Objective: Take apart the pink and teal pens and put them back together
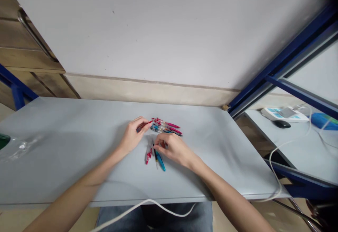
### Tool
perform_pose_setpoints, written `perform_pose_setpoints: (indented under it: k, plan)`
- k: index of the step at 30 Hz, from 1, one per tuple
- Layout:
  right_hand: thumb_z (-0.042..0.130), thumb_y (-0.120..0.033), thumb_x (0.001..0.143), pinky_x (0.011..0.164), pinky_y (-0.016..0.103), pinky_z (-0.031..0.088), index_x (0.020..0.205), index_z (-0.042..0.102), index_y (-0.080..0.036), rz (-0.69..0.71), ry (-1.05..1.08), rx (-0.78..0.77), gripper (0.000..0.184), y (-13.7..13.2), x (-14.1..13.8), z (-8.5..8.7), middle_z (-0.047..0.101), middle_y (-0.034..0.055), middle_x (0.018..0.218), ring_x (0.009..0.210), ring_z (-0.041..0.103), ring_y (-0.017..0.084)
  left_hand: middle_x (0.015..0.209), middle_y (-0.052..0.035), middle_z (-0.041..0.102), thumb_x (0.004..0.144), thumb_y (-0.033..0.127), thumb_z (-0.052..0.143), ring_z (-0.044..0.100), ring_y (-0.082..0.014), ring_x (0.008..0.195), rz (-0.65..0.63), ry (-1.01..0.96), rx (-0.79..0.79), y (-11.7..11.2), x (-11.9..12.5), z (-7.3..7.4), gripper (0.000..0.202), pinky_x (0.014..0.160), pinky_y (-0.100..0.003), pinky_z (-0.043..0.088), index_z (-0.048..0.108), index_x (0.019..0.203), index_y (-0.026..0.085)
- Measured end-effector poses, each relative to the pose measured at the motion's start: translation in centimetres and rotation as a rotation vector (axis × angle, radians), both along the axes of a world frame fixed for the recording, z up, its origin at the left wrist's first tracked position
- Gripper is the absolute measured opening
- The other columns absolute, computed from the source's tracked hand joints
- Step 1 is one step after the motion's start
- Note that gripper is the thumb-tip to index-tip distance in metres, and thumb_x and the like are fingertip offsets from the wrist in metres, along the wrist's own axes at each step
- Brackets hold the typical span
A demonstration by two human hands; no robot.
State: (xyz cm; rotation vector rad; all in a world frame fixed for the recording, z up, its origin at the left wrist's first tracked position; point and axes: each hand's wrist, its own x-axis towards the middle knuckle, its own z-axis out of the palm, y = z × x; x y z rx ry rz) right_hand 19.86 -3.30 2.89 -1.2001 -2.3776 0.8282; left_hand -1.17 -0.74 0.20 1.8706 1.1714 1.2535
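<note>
My left hand [133,135] is pinched on a red pen [145,125] whose tip points toward a small pile of red and blue pens [167,127] at the middle of the grey table [79,133]. My right hand [173,148] is curled, its fingertips down on loose pen pieces lying in front of it: a blue pen [160,160], a red pen part [148,156] and a thin refill [155,154]. Which of these pieces the fingers grip is hidden.
A white cable [148,203] runs along the table's front edge. Clear plastic wrap [21,145] and a green object [4,141] lie at the far left. A blue metal frame [280,62] rises on the right, with a second table [298,144] holding a white device and a black mouse.
</note>
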Motion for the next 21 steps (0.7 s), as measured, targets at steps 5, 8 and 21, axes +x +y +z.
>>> perform_pose_setpoints:
  k: [5, 8, 21]
  plan:
    - [0.075, -0.015, 0.084, 0.067, 0.024, 0.041, 0.099, 0.072, -0.019, 0.100, 0.008, -0.088, 0.017, 1.2, 2.4, 0.9, 0.064, -0.0008, 0.080, 0.071, 0.056, 0.014, 0.071, 0.0033, 0.051, 0.097, 0.048, 0.057, 0.046, -0.0108, 0.066, -0.037, 0.033, -0.112, 0.3, 0.0, -0.9, 0.035, 0.063, -0.022, 0.038, 0.060, 0.081, 0.017]
    - [0.075, -0.016, 0.085, 0.075, 0.025, 0.046, 0.107, 0.073, -0.020, 0.196, 0.012, -0.094, 0.022, 1.1, 4.0, 0.9, 0.064, 0.0036, 0.098, 0.084, 0.059, 0.016, 0.073, 0.0031, 0.053, 0.098, 0.049, 0.056, 0.045, -0.0115, 0.067, -0.070, 0.038, -0.134, 0.2, 0.1, -0.9, 0.034, 0.063, -0.022, 0.037, 0.063, 0.087, 0.018]
    - [0.061, -0.009, 0.094, 0.072, 0.025, 0.043, 0.095, 0.076, -0.021, 0.228, -0.172, 0.056, 0.019, 0.5, 5.1, 0.2, 0.060, 0.0033, 0.098, 0.078, 0.056, 0.014, 0.081, 0.0006, 0.066, 0.103, 0.044, 0.044, 0.052, -0.0128, 0.068, -0.091, 0.217, -0.047, 0.0, 0.2, -1.0, 0.036, 0.067, -0.022, 0.040, 0.068, 0.097, 0.017]
